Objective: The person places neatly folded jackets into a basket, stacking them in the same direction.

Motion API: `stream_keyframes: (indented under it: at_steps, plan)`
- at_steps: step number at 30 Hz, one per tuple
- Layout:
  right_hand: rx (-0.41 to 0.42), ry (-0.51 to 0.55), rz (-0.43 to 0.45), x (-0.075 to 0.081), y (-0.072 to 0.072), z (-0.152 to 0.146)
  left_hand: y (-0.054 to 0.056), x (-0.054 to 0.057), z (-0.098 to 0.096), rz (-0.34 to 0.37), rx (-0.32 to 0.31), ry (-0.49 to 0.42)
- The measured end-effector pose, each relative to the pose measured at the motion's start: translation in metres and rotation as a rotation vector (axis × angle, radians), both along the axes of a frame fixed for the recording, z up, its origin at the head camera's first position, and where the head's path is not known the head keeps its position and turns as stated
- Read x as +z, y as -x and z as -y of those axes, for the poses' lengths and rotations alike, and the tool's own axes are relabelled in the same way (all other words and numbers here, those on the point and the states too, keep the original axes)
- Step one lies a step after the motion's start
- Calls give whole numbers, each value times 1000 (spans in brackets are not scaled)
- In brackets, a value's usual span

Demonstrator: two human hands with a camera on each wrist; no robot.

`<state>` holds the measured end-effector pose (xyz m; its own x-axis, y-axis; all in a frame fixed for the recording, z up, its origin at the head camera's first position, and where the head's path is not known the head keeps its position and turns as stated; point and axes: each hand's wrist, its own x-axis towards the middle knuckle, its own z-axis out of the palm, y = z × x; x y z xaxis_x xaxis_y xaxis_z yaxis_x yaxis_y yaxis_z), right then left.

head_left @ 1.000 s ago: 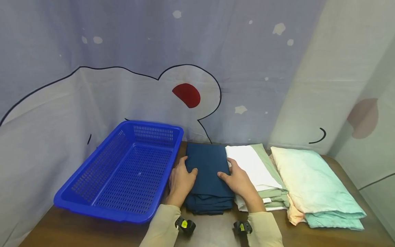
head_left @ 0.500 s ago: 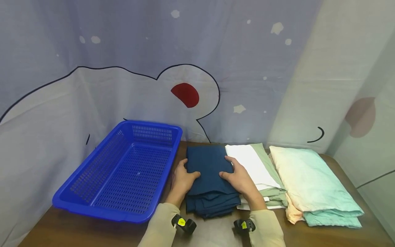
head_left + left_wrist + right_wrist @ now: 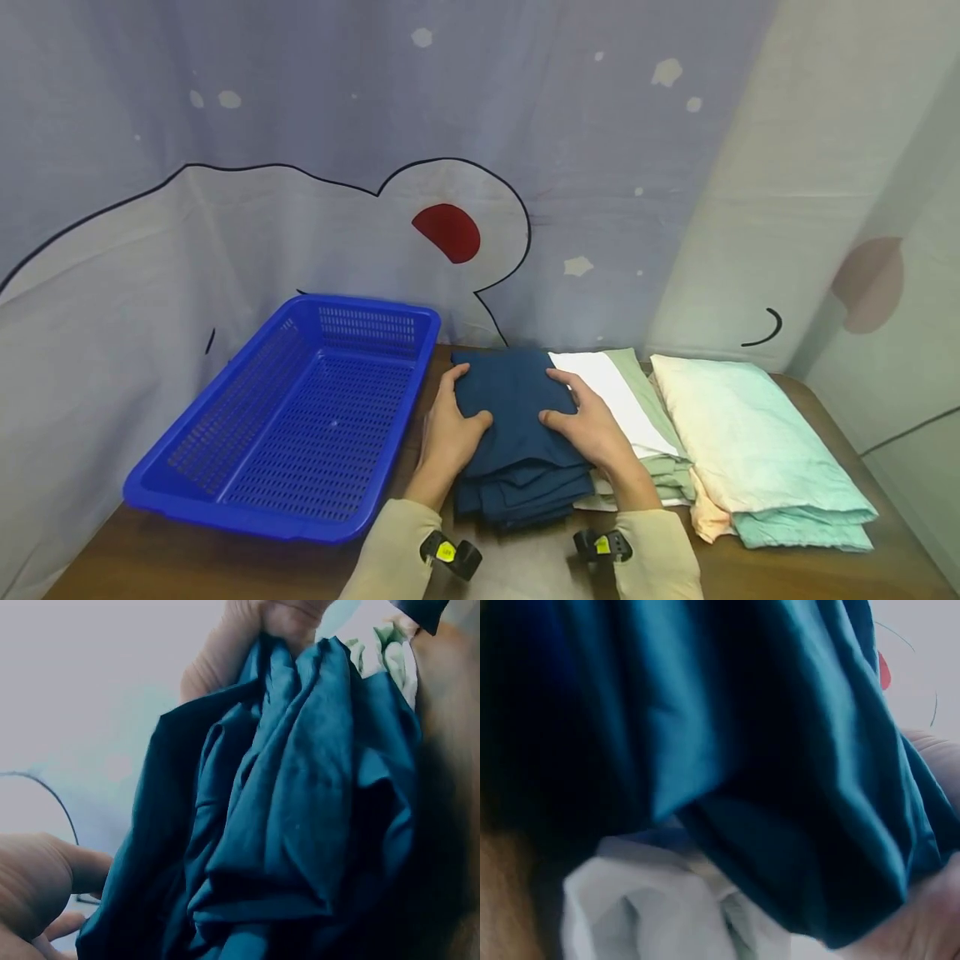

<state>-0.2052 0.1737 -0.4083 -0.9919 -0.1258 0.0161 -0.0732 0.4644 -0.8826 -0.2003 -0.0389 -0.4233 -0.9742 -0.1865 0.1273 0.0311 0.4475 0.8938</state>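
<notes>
A folded dark blue cloth [image 3: 513, 408] lies between my two hands in the head view, its layered front edge facing me. My left hand [image 3: 450, 437] grips its left side, thumb on top and fingers along the edge. On the opposite side my right hand [image 3: 592, 429] holds it the same way, thumb also on top. Up close in the left wrist view, the layers of the blue cloth [image 3: 289, 795] hang in loose folds. The cloth [image 3: 780, 750] also fills most of the right wrist view, and the fingers beneath it are hidden.
A blue plastic basket [image 3: 330, 450] with slotted walls stands at the left. Right of the blue cloth lies a folded white and green cloth [image 3: 607, 392], then a folded cream and mint cloth [image 3: 757, 433]. A printed curtain [image 3: 600, 167] closes off the table's [image 3: 765, 575] back.
Both hands have shifted slightly to the right with the blue cloth. Its front edge has swung right and now overlaps more of the white and green cloth.
</notes>
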Motion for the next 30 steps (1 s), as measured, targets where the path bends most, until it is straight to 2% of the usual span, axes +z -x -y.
stream_keyframes:
  at_steps: [6, 13, 16, 21, 26, 30]
  plan:
    - [22, 32, -34, 12, -1, -9, -6, 16, -2, -46, -26, 9]
    - [39, 117, 9, 28, -8, -18, -13, 31, -2, -47, -69, -36]
    - [40, 160, 10, 33, -11, -20, -16, 40, 0, -69, -94, -55]
    - [66, 249, -6, 40, -16, -21, -21, 57, 10, -107, -141, -70]
    - [139, 356, -37, 46, -18, -19, -25, 74, 24, -127, -197, -114]
    - [191, 425, -41, 50, -21, -15, -27, 84, 34, -141, -229, -142]
